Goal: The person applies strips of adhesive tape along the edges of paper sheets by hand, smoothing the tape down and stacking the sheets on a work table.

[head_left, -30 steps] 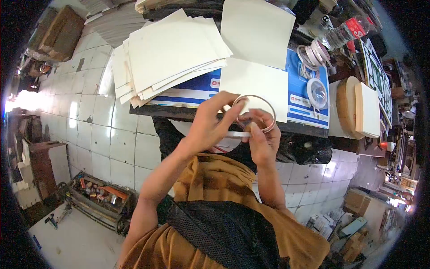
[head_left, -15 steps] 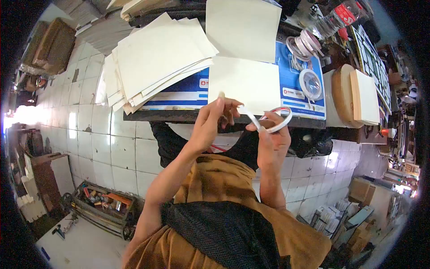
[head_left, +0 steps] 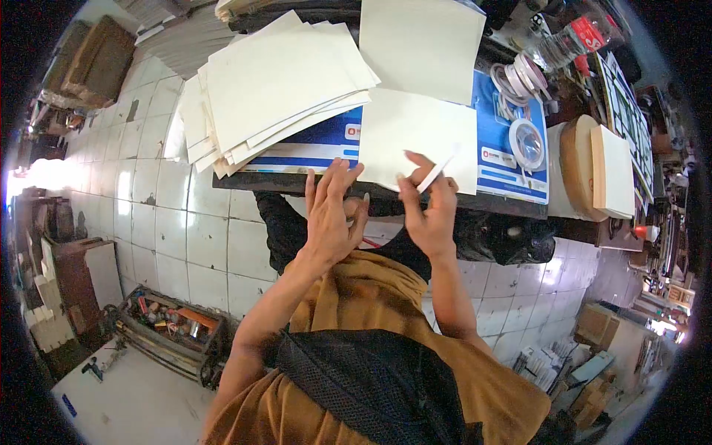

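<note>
A thin white tape roll [head_left: 439, 172], seen nearly edge-on, is pinched between the fingers of my right hand [head_left: 432, 215]. That hand is just above the front edge of the table, over the lower part of a cream sheet [head_left: 419, 130]. My left hand [head_left: 330, 219] is at the table's front edge with its fingers spread, left of the sheet's lower corner. Nothing shows in its grasp. A second cream sheet [head_left: 419, 48] lies directly beyond the first one.
A fanned stack of cream sheets [head_left: 289, 81] lies on the left over a blue printed mat [head_left: 512, 182]. To the right are a clear tape roll [head_left: 526, 144], several narrow rolls [head_left: 519, 78], a plastic bottle [head_left: 575, 44] and a cream block [head_left: 614, 170].
The white strip stretched between both hands no longer shows there. My left hand has let go, dropped lower and spread its fingers. My right hand has turned the tape roll edge-on.
</note>
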Tool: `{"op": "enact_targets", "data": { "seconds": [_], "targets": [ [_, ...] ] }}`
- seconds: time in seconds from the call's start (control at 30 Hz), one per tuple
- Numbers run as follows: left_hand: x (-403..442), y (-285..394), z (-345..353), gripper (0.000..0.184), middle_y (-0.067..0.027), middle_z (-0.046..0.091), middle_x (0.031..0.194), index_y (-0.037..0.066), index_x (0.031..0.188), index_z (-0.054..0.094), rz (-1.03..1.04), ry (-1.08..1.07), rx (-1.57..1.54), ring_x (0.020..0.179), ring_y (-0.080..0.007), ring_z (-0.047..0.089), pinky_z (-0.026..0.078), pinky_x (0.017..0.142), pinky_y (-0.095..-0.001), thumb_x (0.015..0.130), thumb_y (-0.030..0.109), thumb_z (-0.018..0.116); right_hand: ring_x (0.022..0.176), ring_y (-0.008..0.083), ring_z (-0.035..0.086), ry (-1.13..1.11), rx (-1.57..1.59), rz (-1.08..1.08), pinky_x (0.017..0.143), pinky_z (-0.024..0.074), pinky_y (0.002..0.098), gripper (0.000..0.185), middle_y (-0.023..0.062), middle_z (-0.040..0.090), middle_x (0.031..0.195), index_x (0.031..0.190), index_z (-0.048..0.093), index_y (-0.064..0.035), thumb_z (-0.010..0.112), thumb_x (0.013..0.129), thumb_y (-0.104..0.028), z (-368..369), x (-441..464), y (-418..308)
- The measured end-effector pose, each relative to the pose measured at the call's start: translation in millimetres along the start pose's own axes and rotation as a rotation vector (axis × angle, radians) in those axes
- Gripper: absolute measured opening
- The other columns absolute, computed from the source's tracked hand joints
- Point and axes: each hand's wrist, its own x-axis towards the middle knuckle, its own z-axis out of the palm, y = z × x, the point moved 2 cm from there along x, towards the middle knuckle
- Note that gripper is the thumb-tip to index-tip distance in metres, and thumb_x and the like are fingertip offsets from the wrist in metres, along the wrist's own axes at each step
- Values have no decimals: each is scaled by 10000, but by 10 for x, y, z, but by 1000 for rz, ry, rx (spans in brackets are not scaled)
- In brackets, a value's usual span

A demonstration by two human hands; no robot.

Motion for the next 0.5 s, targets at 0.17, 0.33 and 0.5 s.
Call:
{"op": "enact_targets", "data": {
  "seconds": [0.17,0.33,0.5],
  "targets": [
    [-107,-176,143,636,-126,538,1399,27,1402,428,7,-12,-3,1294,-328,498,243,1145,-509,830,64,705,802,159,585,-105,-4,9,845,270,386,347,-4,643,890,1278,629,-147,657,933,-130,180,52,-30],
    [-83,-173,158,695,-111,596,1360,13,1416,367,-21,6,-1,1283,-350,510,296,1087,-507,805,44,696,807,195,566,-86,-179,32,841,268,414,330,19,595,827,1275,628,-132,625,945,-116,273,48,101],
    [-115,-195,163,617,-120,588,1334,44,1339,486,53,111,-92,1273,-347,521,299,1085,-467,776,65,738,808,206,566,-89,-175,26,824,275,409,340,28,592,803,1283,627,-129,626,944,-117,256,67,92]
  ]
}}
